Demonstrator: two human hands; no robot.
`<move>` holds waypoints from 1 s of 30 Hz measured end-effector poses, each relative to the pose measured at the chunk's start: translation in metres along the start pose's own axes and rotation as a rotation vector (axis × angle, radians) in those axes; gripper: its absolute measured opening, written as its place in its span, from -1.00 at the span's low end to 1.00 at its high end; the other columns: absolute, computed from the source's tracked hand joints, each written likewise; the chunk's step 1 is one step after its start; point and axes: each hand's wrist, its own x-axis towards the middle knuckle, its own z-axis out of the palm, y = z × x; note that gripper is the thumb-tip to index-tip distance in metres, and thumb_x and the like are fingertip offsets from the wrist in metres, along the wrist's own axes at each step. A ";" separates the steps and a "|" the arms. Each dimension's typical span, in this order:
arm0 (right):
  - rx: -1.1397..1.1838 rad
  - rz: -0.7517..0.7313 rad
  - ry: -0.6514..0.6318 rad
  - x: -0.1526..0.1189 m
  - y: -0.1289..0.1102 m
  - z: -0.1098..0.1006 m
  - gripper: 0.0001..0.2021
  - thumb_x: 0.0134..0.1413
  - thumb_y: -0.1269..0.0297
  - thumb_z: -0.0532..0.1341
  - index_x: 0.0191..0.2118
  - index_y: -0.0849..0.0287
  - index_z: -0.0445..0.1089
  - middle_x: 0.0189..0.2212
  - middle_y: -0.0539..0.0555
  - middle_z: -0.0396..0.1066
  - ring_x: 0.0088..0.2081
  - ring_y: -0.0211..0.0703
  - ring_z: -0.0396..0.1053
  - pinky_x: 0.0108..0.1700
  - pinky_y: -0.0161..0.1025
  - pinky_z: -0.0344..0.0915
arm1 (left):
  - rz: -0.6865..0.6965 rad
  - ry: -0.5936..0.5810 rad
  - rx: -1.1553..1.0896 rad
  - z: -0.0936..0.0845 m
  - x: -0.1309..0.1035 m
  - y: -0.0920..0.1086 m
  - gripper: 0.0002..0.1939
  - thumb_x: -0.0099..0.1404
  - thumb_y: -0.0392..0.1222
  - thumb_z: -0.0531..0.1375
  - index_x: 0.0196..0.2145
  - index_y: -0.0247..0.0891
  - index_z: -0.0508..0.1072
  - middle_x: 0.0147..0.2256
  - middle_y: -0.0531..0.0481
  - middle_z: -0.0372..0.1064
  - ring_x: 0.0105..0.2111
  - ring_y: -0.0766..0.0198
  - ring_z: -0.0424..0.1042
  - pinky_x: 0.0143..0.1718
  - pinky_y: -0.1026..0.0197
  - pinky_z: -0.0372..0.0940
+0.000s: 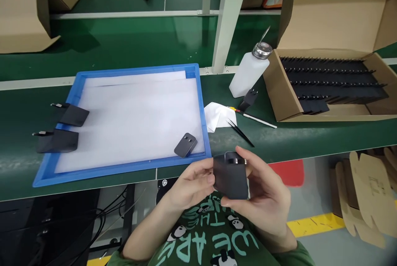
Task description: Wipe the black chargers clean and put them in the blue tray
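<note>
A black power adapter [231,179] with metal prongs near its top is held between my two hands, just in front of the bench edge. My left hand [197,183] pinches its left side with thumb and fingers. On the other side, my right hand [268,195] grips it with the thumb low and the fingers at the upper right corner. Beyond them lies a blue tray [124,166] lined with white sheets. A small black adapter [186,144] rests in its near right corner. Two more adapters, one upper [74,114] and one lower [63,140], sit across the tray's left rim.
At the right stands an open cardboard box [287,104] with rows of black adapters. A white dispenser bottle [249,71], another adapter [248,99], a white cloth [217,117], black tweezers [242,133] and a thin brush-like tool [259,120] lie between box and tray. A white post [228,22] rises behind.
</note>
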 end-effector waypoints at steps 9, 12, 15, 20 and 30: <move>-0.124 -0.102 -0.035 0.004 -0.003 -0.001 -0.36 0.18 0.22 0.46 0.31 0.10 0.29 -0.46 -0.11 0.24 -0.52 -0.30 0.21 -0.53 -0.38 0.33 | -0.093 0.014 -0.046 -0.001 0.004 0.002 -0.76 0.37 -0.20 0.35 -0.04 -0.30 0.68 -0.31 -0.14 0.63 -0.32 0.22 0.62 -0.21 0.31 0.48; -0.156 -0.130 -0.038 0.004 -0.003 -0.002 -0.37 0.18 0.25 0.46 0.32 0.12 0.29 -0.45 -0.10 0.24 -0.51 -0.29 0.22 -0.46 -0.36 0.42 | -0.092 0.016 -0.053 0.000 0.004 0.003 -0.75 0.37 -0.22 0.34 -0.03 -0.29 0.68 -0.28 -0.15 0.64 -0.30 0.21 0.62 -0.20 0.31 0.48; -0.164 -0.145 -0.045 0.002 -0.003 -0.003 -0.35 0.18 0.30 0.45 0.34 0.13 0.28 -0.42 -0.08 0.25 -0.49 -0.29 0.25 -0.35 -0.35 0.48 | -0.089 0.023 -0.058 -0.001 0.004 0.002 -0.69 0.38 -0.24 0.32 0.06 -0.27 0.64 -0.26 -0.16 0.64 -0.27 0.20 0.62 -0.18 0.30 0.48; -0.170 -0.145 -0.049 0.000 0.001 -0.004 -0.34 0.15 0.37 0.45 0.33 0.13 0.28 -0.42 -0.07 0.26 -0.47 -0.26 0.28 -0.33 -0.32 0.50 | -0.069 -0.001 -0.067 0.000 0.005 0.001 -0.58 0.40 -0.20 0.32 0.20 -0.20 0.54 -0.20 -0.13 0.63 -0.22 0.24 0.60 -0.11 0.32 0.47; -0.137 -0.131 -0.030 0.003 -0.001 -0.005 -0.36 0.20 0.29 0.44 0.34 0.08 0.28 -0.44 -0.09 0.20 -0.50 -0.26 0.27 -0.35 -0.30 0.50 | -0.085 0.024 -0.069 0.006 0.008 0.001 -0.74 0.39 -0.26 0.31 0.01 -0.27 0.66 -0.23 -0.14 0.62 -0.23 0.25 0.60 -0.12 0.34 0.48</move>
